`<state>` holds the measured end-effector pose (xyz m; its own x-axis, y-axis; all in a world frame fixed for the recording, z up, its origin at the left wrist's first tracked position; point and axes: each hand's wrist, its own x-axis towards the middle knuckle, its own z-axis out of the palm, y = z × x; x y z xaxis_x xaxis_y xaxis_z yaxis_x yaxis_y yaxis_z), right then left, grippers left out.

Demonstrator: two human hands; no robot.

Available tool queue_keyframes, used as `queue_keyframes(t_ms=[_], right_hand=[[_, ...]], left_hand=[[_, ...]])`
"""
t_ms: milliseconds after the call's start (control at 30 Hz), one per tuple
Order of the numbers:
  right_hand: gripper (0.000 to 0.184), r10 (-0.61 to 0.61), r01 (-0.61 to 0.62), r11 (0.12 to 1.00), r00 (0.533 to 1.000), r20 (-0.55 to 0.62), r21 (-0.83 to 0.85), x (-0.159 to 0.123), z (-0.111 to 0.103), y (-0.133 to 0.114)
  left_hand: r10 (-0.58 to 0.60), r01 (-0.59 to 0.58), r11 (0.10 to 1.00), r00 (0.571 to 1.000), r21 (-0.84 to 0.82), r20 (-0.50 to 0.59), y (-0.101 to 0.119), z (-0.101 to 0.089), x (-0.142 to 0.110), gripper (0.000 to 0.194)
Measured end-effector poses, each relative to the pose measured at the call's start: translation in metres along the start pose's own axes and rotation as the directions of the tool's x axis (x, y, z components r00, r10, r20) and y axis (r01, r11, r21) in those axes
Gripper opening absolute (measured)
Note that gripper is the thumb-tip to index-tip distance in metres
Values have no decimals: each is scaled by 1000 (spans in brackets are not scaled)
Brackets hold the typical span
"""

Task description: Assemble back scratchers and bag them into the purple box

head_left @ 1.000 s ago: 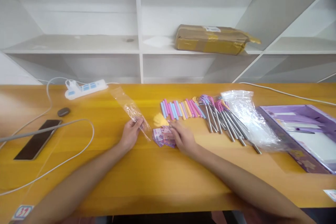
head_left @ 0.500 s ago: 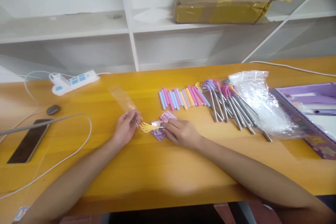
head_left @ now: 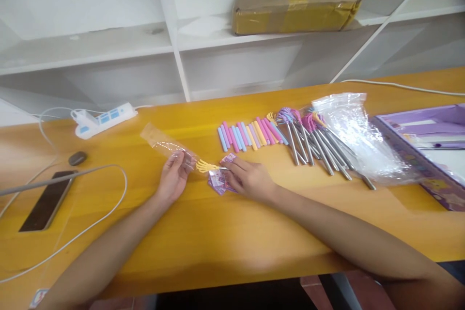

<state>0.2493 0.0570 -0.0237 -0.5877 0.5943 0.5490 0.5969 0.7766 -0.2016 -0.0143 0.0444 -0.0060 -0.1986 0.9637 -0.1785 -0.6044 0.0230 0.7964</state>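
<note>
The left hand (head_left: 173, 178) pinches the clear bag (head_left: 163, 144). Apart from it, the right hand (head_left: 250, 179) is closed on the yellow hand-shaped stick (head_left: 205, 166), which is at the bag's end, about midway between the near and far edges of the bench (head_left: 218, 242). Small cards (head_left: 217, 181) lie below.
</note>
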Motion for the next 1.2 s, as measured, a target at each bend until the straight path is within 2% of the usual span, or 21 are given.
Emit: queue_keyframes(t_ms=[267,467,767,867,1067,1200], right_hand=[[28,19,-19,1000,1000,8,22,0,2,1],[30,14,-13,999,1000,-8,36,0,3,1],[28,13,-13,999,1000,7,53,0,3,1],[26,34,-34,997,999,2,63,0,3,1],[23,98,-98,995,995,-6,31,1,4,1],[21,89,-89,996,996,-6,-1,2,3,1]], left_hand=[[-14,13,999,1000,43,14,-2,-1,-2,32],[-54,45,994,995,99,87,-2,2,-6,35],[-124,93,972,982,214,140,-8,7,-14,44],[-102,78,977,988,197,118,-8,7,-12,42],[-12,13,997,1000,76,-7,-3,-1,-2,40],[-12,12,998,1000,68,0,-2,-2,0,42]])
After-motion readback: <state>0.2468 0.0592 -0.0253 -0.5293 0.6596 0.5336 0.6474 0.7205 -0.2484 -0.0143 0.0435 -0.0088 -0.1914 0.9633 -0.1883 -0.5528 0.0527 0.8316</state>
